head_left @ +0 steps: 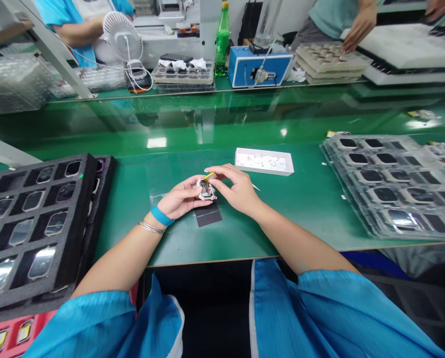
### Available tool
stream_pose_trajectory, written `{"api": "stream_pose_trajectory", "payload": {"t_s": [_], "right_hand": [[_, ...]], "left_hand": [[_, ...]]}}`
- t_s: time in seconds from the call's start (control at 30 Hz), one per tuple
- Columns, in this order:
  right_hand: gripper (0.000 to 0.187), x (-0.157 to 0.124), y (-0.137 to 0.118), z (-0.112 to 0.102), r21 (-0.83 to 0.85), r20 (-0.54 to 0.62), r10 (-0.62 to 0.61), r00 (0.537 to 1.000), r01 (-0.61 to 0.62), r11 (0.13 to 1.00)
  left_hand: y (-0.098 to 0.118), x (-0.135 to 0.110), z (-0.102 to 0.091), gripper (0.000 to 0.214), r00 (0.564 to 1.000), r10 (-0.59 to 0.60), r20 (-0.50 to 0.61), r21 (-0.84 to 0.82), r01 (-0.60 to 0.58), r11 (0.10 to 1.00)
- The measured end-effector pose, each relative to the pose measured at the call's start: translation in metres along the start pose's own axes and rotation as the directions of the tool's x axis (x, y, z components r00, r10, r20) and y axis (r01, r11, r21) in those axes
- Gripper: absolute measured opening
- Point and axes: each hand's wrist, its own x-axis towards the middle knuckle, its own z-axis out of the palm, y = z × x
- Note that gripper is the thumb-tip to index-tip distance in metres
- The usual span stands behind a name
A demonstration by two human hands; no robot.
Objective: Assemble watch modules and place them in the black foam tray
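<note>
So the small opened-up device (206,192) is held by the left hand (183,197), pinched pretty snugly between thumb and fingers, with its innards turned up to view. It's kept over the green worktop (300,221), so take it as the middle of the clock, 12 being the far side.

A yellow piece (209,176) is seen poking out at the device's 12 to 1 o'clock edge. The right hand (238,189) is brought in from 3 o'clock, thumb and index finger curled around that yellow bit with just a narrow gap. Whether it's properly gripped or only touched can't be told from here.

At 6 o'clock, just below the hands, a dark sheet (208,218) is laid on the worktop. At 2 o'clock a shallow white box (265,170) is placed, tiny dark bits scattered inside. A thin white pointed thing (256,187) is partly hidden by the right hand, near 3 o'clock.

Further out at 3, clear plastic trays (351,206) are stacked, dark-faced watch-like units set in them. Around 9, similar units are seated in a grey foam tray (87,191).
</note>
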Motion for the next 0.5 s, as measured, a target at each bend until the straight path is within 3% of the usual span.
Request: {"api": "stream_pose_trajectory", "payload": {"t_s": [0.13, 0.37, 0.5], "right_hand": [[0.023, 0.0, 0.003, 0.0, -0.028, 0.013, 0.004, 1.0, -0.003, 1.0], [0.026, -0.001, 0.01, 0.006, -0.124, 0.09, -0.007, 0.996, 0.018, 0.992], [0.028, -0.002, 0.013, 0.012, -0.105, 0.063, 0.002, 0.998, 0.005, 0.994]], "left_hand": [[-0.001, 0.001, 0.003, 0.036, 0.999, -0.005, -0.038, -0.003, 0.005, 1.0], [-0.007, 0.009, 0.007, 0.022, 0.98, 0.024, -0.196, 0.097, -0.004, 0.995], [-0.009, 0.011, 0.009, 0.02, 0.966, 0.062, -0.25, 0.16, -0.022, 0.987]]}}
